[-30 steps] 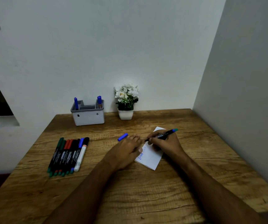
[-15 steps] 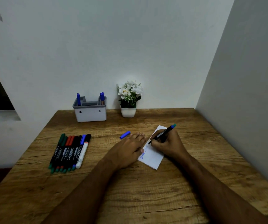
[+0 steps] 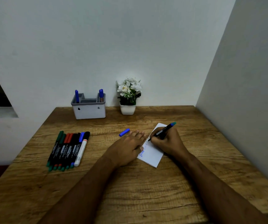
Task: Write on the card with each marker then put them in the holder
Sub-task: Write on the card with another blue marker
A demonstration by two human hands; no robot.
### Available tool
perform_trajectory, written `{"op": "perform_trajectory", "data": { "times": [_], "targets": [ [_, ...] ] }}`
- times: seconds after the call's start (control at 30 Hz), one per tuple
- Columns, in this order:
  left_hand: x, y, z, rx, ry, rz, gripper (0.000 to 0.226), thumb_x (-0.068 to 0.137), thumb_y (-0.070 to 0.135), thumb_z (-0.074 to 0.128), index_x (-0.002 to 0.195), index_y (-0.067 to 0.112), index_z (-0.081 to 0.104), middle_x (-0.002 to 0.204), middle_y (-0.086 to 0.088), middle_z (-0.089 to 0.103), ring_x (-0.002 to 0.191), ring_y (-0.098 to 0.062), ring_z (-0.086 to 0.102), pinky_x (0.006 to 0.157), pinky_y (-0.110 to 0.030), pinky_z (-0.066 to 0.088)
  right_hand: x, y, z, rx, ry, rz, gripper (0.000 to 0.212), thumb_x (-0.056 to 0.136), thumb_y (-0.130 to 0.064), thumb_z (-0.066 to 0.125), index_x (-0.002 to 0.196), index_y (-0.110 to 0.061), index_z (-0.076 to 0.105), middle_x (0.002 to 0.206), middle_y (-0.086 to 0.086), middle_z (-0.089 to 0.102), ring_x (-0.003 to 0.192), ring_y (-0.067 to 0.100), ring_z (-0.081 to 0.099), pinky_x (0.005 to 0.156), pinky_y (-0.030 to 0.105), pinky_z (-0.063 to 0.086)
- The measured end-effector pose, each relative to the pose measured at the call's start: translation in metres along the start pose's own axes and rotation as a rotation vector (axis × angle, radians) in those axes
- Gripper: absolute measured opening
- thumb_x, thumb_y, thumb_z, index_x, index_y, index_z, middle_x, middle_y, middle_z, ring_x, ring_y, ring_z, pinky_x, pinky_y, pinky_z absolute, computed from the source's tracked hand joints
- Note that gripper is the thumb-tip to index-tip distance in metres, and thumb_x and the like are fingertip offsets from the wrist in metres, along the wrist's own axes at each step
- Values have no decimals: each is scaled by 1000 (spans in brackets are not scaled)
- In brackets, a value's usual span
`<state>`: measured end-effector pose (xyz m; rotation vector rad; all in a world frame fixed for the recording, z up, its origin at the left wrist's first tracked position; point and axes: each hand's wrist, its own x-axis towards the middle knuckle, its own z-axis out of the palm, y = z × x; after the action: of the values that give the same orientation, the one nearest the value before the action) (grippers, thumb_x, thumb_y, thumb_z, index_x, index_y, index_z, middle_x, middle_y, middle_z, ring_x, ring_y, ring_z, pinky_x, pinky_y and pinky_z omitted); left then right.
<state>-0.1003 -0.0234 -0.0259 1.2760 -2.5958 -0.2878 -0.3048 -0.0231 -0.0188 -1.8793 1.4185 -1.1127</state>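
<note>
The card is a small white rectangle lying tilted on the wooden counter, right of the frame's centre, with a few blue letters along its lower left edge; the writing is too blurred to read. The right hand is clenched around a black marker with a teal end, its tip down on the card's upper part and its barrel slanting up to the right. The left hand lies flat with fingers spread, pressing the card's left edge. A loose blue cap rests just beyond the left fingertips.

In the left middle of the frame a row of markers lies side by side, with green, red, black and blue caps and one white barrel. At the back stands a grey-and-white holder with two blue markers upright in it, and a white pot of flowers beside it.

Compared with half a second ago, the marker stands steeper and its tip has shifted slightly up the card; the left hand has not moved.
</note>
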Motion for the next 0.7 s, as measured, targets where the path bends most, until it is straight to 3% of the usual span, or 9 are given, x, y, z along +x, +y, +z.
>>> {"op": "perform_trajectory", "data": {
  "times": [0.23,0.7],
  "targets": [
    [2,-3,3,11,2,12,53,105,32,36,155,19,26,164,2,18,151,-10,6,117,-23,0,2,2,1,-23,15,16,12,84,-4,69,78,-10,77,76,-1,76,73,13,73,67,37,61],
    [1,-1,1,1,-14,-4,55,105,32,36,156,19,22,164,2,17,151,-11,6,120,-26,2,4,2,2,-37,58,53,11,83,-6,70,75,-13,75,74,0,75,71,14,73,64,42,61]
  ]
}}
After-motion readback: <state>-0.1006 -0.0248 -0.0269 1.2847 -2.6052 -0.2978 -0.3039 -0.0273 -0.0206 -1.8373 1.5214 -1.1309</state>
